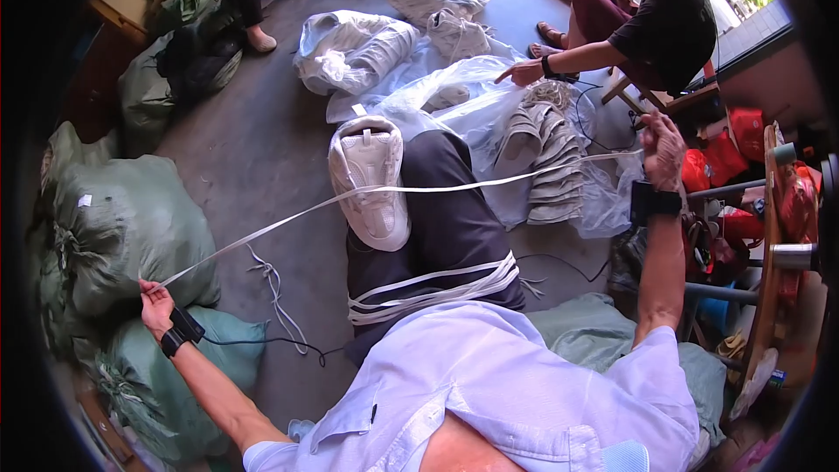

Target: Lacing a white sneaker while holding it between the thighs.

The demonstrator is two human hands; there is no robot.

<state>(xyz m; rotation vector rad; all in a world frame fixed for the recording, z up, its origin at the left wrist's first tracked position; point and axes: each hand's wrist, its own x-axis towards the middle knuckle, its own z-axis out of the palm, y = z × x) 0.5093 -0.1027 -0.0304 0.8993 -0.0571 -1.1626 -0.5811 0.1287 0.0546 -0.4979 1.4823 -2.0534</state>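
A long white shoelace runs between my two hands, sagging a little in the middle. My left hand, stretched out to the left, pinches one end. Far to the right, my raised right hand is closed on the other end. Between them the lace crosses a white sneaker, which rests on my dark-trousered thigh with its toe toward me. Its eyelet area shows no clear lace from here. Across my lap lies a bundle of loose white laces.
Stacked shoe uppers and bagged shoes lie ahead on clear plastic. Green sacks stand at the left. A rack with red items is at the right. Another person sits at the far right, hand reaching toward the plastic.
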